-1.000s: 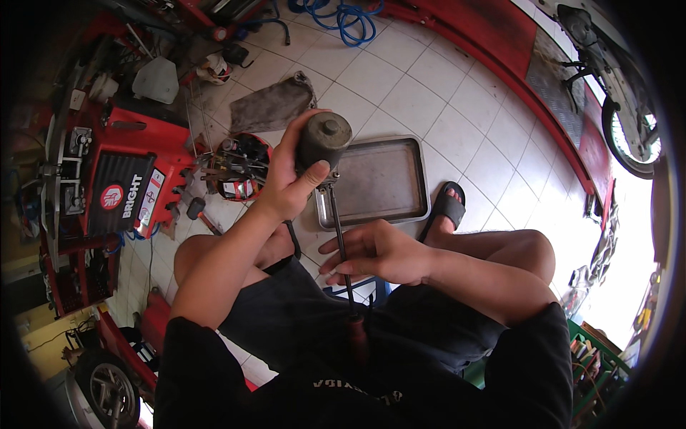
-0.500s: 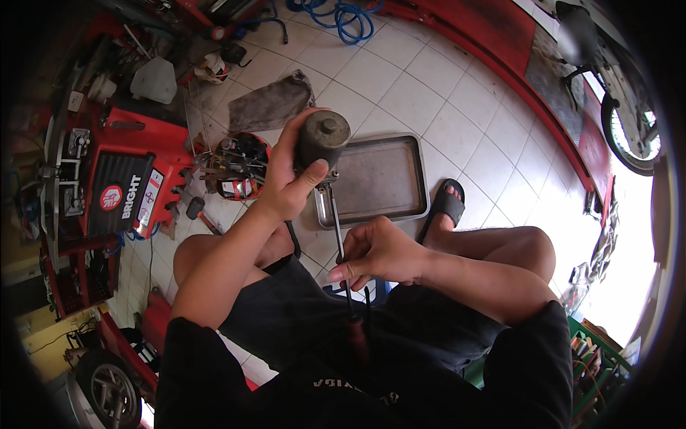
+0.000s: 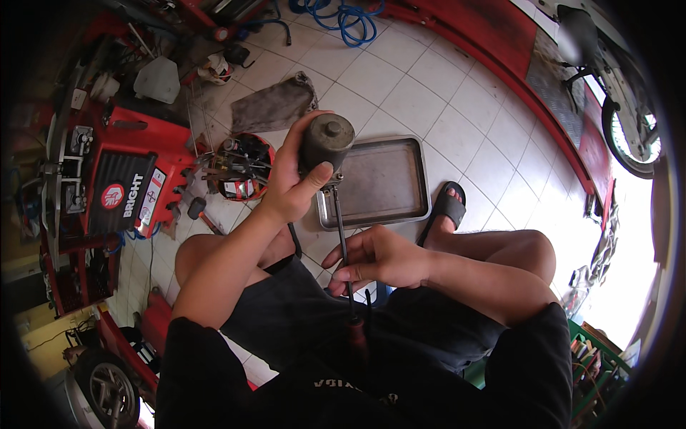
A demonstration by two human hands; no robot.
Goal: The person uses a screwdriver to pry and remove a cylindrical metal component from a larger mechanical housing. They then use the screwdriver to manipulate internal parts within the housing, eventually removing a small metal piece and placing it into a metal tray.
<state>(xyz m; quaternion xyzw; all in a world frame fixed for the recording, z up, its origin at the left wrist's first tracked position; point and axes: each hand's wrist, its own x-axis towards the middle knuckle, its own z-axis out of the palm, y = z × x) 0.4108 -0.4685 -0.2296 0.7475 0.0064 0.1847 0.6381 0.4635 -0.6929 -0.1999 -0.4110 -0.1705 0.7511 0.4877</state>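
Observation:
My left hand is wrapped round a dark grey metal cylinder, which looks like a small electric motor, its round end with a raised hub facing up. A long screwdriver reaches from its red handle by my lap to the motor's lower side. The tip meets the motor near a small fitting; the exact contact is too small to make out. Thumb and fingers of my right hand close loosely about the middle of the shaft.
Beyond my hands a metal tray lies on the tiled floor. To the left are a red container of tools, a hammer, a grey cloth and a red machine. A red lift platform runs along the upper right.
The motor and my left hand have shifted very slightly to the right. My right hand's fingers have moved a little on the shaft, spreading toward the left.

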